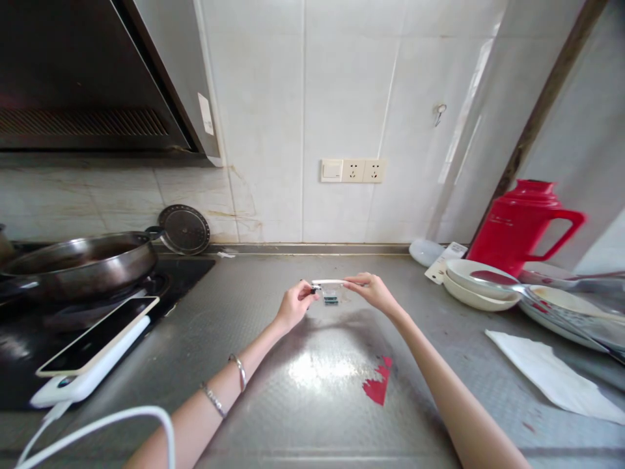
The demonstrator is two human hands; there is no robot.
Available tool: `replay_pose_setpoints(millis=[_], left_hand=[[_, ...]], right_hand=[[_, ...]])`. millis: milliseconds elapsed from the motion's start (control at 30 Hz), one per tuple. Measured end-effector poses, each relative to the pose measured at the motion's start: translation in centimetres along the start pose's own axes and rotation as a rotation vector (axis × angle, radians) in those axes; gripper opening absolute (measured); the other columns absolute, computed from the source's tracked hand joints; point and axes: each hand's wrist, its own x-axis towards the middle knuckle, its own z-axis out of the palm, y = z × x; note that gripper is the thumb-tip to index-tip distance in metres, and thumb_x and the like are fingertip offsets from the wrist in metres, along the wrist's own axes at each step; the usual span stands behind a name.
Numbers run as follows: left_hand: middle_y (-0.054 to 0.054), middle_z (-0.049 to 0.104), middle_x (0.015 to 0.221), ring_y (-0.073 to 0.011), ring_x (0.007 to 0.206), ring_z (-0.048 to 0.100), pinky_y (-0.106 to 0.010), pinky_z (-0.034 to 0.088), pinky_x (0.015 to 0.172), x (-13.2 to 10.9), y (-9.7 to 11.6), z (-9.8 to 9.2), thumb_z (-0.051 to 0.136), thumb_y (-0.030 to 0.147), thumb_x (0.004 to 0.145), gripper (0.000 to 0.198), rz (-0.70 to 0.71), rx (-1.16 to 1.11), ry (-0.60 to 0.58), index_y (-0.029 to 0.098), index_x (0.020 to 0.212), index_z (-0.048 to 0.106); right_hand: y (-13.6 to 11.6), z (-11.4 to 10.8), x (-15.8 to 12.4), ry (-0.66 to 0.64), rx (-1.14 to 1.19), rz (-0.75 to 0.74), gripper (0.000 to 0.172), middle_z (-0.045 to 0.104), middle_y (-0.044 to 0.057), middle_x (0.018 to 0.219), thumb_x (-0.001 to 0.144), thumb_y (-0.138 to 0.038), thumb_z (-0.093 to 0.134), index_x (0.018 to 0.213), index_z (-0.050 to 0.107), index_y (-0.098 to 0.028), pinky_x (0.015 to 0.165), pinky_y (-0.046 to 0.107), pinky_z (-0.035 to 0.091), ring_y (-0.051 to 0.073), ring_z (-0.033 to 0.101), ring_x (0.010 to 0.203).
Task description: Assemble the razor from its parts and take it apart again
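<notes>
Above the middle of the metal counter (pixel 273 423), a small clear packet-like thing (pixel 331 293) with a white strip along its top is held between my two hands. A dark teal patch shows at its lower part; its exact kind is too small to make out. My left hand (pixel 294 305) is closed in a pinch at its left end, where a small black bit shows by the fingertips. On the other side, the fingers of my right hand (pixel 374 291) are closed on the right end of the white strip. Below lies a torn red scrap (pixel 378 384).
To the left, a steel pan (pixel 92 264) sits on the black cooktop, with a phone (pixel 100 335) and white charging device (pixel 90 371) in front. A white cable (pixel 124 414) crosses near my left forearm. At right are a red thermos (pixel 512 228), bowls (pixel 481 296) and white paper (pixel 551 374).
</notes>
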Motion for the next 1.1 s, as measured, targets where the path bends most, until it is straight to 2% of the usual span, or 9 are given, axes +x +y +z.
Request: replay_pose_setpoints(millis=[200, 367, 500, 667, 833, 1000, 1100], left_hand=[[-0.003, 0.066, 0.073, -0.0159, 0.072, 0.063, -0.025, 0.046, 0.067, 0.1, 0.2, -0.1, 0.062, 0.029, 0.073, 0.017, -0.007, -0.003, 0.018, 0.017, 0.075, 0.050], [-0.002, 0.066, 0.073, -0.0158, 0.073, 0.063, -0.026, 0.046, 0.069, 0.1, -0.1, -0.1, 0.062, 0.030, 0.074, 0.018, -0.016, -0.007, 0.003, 0.017, 0.074, 0.050], [-0.002, 0.066, 0.072, -0.0154, 0.072, 0.063, -0.025, 0.046, 0.069, 0.1, -0.1, 0.0, 0.062, 0.030, 0.073, 0.018, -0.013, -0.017, 0.018, 0.017, 0.074, 0.049], [-0.003, 0.066, 0.072, -0.0159, 0.072, 0.063, -0.026, 0.046, 0.068, 0.1, 0.2, 0.0, 0.063, 0.031, 0.073, 0.019, -0.011, -0.033, 0.014, 0.017, 0.074, 0.051], [-0.003, 0.067, 0.073, -0.0160, 0.072, 0.064, -0.025, 0.046, 0.067, 0.1, 0.4, 0.0, 0.062, 0.029, 0.073, 0.017, -0.025, -0.029, 0.031, 0.017, 0.074, 0.050], [-0.003, 0.067, 0.073, -0.0161, 0.073, 0.065, -0.025, 0.046, 0.067, 0.1, 0.5, 0.0, 0.061, 0.029, 0.074, 0.016, -0.027, -0.037, 0.048, 0.017, 0.074, 0.050], [-0.003, 0.068, 0.073, -0.0163, 0.073, 0.065, -0.025, 0.046, 0.067, 0.1, 0.5, 0.0, 0.061, 0.028, 0.074, 0.016, -0.020, -0.041, 0.051, 0.017, 0.074, 0.049]], right_hand=[[0.2, -0.1, 0.0, -0.036, 0.082, -0.062, 0.035, 0.070, 0.005, 0.085, 0.079, -0.048, 0.055, 0.092, 0.072, -0.021, 0.073, 0.029, 0.043, 0.020, 0.060, 0.079], [0.5, -0.1, 0.0, -0.002, 0.071, -0.017, 0.036, 0.070, 0.006, 0.084, 0.079, -0.048, 0.055, 0.093, 0.072, -0.020, 0.070, 0.029, 0.043, 0.020, 0.060, 0.076], [0.7, 0.1, 0.1, -0.030, 0.092, -0.074, 0.033, 0.070, 0.005, 0.085, 0.079, -0.047, 0.056, 0.092, 0.073, -0.021, 0.072, 0.028, 0.044, 0.019, 0.060, 0.079], [0.9, 0.2, 0.0, 0.025, 0.063, 0.026, 0.036, 0.070, 0.006, 0.080, 0.077, -0.048, 0.056, 0.092, 0.073, -0.020, 0.066, 0.028, 0.044, 0.020, 0.061, 0.073], [1.0, 0.2, -0.1, -0.013, 0.124, -0.033, 0.035, 0.070, 0.006, 0.085, 0.078, -0.047, 0.056, 0.093, 0.072, -0.020, 0.068, 0.027, 0.044, 0.019, 0.060, 0.076], [1.5, 0.2, -0.1, 0.004, 0.094, 0.025, 0.036, 0.070, 0.007, 0.082, 0.077, -0.048, 0.057, 0.091, 0.073, -0.019, 0.066, 0.028, 0.044, 0.020, 0.061, 0.074], [1.3, 0.1, -0.1, -0.017, 0.151, -0.012, 0.035, 0.070, 0.007, 0.088, 0.078, -0.047, 0.057, 0.094, 0.072, -0.019, 0.070, 0.028, 0.044, 0.020, 0.061, 0.079]])
